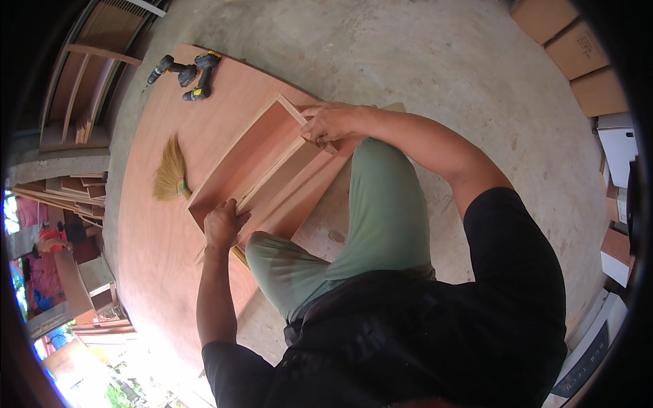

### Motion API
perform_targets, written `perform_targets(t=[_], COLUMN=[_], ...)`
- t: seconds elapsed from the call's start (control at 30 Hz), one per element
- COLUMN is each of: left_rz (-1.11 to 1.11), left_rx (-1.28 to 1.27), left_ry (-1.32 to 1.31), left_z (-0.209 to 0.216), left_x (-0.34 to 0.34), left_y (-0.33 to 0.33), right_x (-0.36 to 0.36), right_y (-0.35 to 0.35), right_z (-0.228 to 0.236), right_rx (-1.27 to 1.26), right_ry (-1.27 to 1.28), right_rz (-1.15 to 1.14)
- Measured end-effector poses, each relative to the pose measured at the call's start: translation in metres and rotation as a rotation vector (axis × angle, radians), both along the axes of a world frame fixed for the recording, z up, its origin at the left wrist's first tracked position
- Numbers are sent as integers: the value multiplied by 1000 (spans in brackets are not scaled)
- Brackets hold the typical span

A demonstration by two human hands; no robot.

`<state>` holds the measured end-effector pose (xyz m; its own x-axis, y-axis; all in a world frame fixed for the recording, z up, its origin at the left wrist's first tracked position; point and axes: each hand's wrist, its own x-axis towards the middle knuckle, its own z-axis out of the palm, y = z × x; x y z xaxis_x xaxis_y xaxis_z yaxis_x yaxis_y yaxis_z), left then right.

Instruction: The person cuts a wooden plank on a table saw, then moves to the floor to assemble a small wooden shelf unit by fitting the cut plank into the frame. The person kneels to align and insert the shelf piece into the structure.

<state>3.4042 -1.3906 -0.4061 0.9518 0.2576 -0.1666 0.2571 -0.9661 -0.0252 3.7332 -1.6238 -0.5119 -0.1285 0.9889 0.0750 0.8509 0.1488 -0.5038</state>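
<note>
As the head camera looks down, a wooden box (262,158) slants across a plywood sheet (156,251), just beyond the knees. The left hand (226,224) grips its nearer end, the right hand (331,126) its farther end. It looks stiff and probably fairly light, best held by both ends. The left knee (265,251) hides one corner; fingertips beneath the rim can't be made out.
</note>
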Motion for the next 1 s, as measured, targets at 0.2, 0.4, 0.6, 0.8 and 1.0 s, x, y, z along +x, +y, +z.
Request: perform_targets(t=[0.2,0.4,0.6,0.8,1.0], left_rz=[-54,-63,-95,-33,20], left_rx=[-43,4,13,24,21], left_ry=[-46,-84,-86,-137,-225], left_z=[-3,-4,-5,-9,-17], left_x=[-7,-8,-7,-8,-17], left_y=[3,-4,-4,-11,-19], right_x=[-6,-2,-1,-4,-13], right_y=[5,5,7,5,23], right_z=[25,4,-3,14,63], right_rx=[-95,13,61,-160,-245], right_ry=[-67,19,-42,115,551], right_rz=[63,44,49,-46,-124])
